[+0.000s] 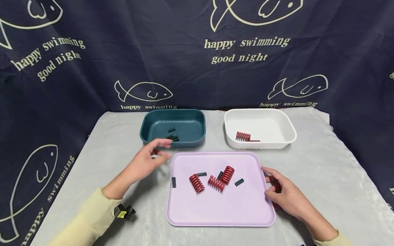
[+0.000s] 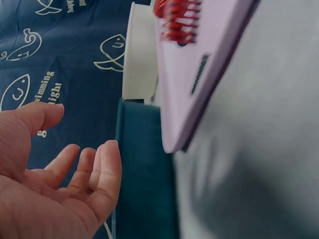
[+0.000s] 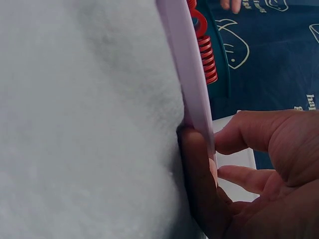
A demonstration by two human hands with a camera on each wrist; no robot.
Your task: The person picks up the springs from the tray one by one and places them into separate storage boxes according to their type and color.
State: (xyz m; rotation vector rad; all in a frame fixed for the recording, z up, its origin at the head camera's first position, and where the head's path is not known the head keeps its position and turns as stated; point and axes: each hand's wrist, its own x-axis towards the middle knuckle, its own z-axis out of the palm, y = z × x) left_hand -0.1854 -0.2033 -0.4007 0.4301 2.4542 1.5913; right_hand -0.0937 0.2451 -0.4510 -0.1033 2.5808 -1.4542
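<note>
My left hand [image 1: 147, 160] is in the air between the teal bin and the lilac tray's upper left corner, fingers parted and holding nothing; the left wrist view shows the same empty left hand [image 2: 70, 174]. My right hand [image 1: 287, 194] grips the right rim of the lilac tray [image 1: 221, 213], with the thumb at the rim and a finger under the edge in the right wrist view. Three thick red springs [image 1: 196, 183] lie on the tray. Around them are several small dark green springs [image 1: 239, 182], one [image 1: 173, 182] by the left rim.
Behind the tray stands a teal bin [image 1: 197, 137] with several small dark springs [image 1: 171, 130] inside. To its right, a white bin [image 1: 261, 145] holds red springs [image 1: 243, 136]. A grey cloth [image 1: 123, 136] covers the table, and a navy printed curtain [image 1: 191, 61] hangs behind.
</note>
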